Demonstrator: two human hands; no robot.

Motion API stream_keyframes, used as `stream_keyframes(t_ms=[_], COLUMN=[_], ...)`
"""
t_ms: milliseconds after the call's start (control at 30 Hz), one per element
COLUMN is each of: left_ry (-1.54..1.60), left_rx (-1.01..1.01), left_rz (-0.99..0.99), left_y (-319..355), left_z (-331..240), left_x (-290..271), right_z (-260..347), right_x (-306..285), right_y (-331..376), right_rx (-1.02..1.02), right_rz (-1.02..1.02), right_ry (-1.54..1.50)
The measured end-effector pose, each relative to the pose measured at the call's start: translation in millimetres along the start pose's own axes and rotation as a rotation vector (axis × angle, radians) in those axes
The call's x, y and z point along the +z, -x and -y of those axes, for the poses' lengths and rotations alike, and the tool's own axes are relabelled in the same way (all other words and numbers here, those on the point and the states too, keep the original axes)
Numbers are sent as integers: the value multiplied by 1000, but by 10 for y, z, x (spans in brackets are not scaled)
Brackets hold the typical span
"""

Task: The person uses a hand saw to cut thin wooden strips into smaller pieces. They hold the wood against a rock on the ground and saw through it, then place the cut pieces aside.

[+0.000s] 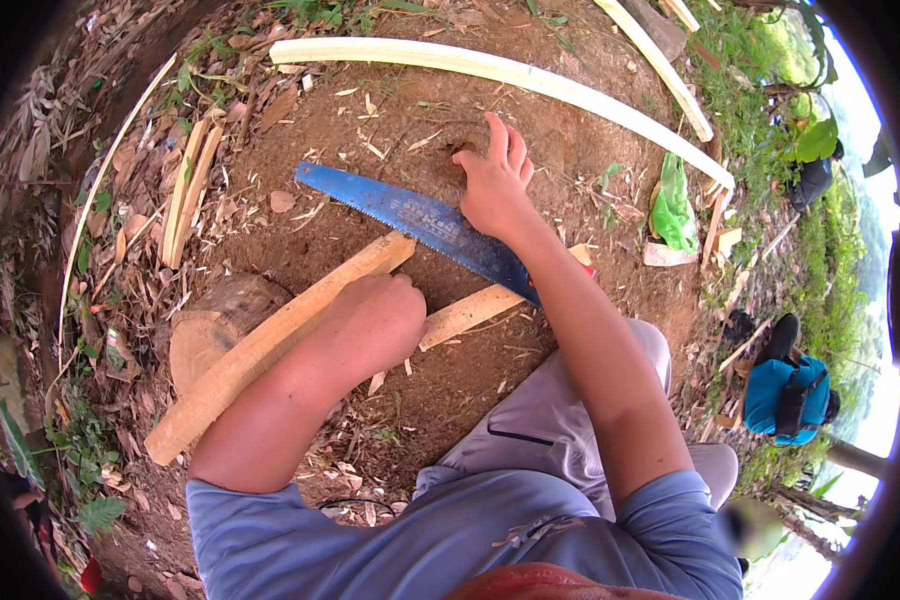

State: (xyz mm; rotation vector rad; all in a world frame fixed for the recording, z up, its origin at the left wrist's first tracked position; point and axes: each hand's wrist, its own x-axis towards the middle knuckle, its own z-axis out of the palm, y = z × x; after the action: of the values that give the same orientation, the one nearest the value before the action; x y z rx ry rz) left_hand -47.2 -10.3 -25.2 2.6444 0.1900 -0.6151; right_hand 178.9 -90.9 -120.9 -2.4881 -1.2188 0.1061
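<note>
Outdoors, shaving-strewn brown soil (440,388), leaf litter (128,140), left hand (378,315) clamped on wooden strip (255,358), right hand (497,192) splayed

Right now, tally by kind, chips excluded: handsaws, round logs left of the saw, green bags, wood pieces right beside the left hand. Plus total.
Handsaw: 1
Round log: 1
Green bag: 1
Wood pieces beside the left hand: 2 (longer piece, shorter piece)
Total: 5

Tan wood strip (270,352) slanted; 1 blue saw (410,213) beyond, teeth facing strip.
</note>
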Motion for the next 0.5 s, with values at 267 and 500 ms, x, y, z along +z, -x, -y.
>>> stream_keyframes(t_ms=[267,500], left_ry=[-78,-129], left_rx=[43,109], left_rz=[-78,-134], left_y=[1,-100], left_z=[-7,-259], left_x=[43,-156], right_z=[-373,-1621], right_x=[-778,-1634], right_y=[456,1857], right_rx=[-137,210], right_rz=[-90,85], right_ry=[-114,35])
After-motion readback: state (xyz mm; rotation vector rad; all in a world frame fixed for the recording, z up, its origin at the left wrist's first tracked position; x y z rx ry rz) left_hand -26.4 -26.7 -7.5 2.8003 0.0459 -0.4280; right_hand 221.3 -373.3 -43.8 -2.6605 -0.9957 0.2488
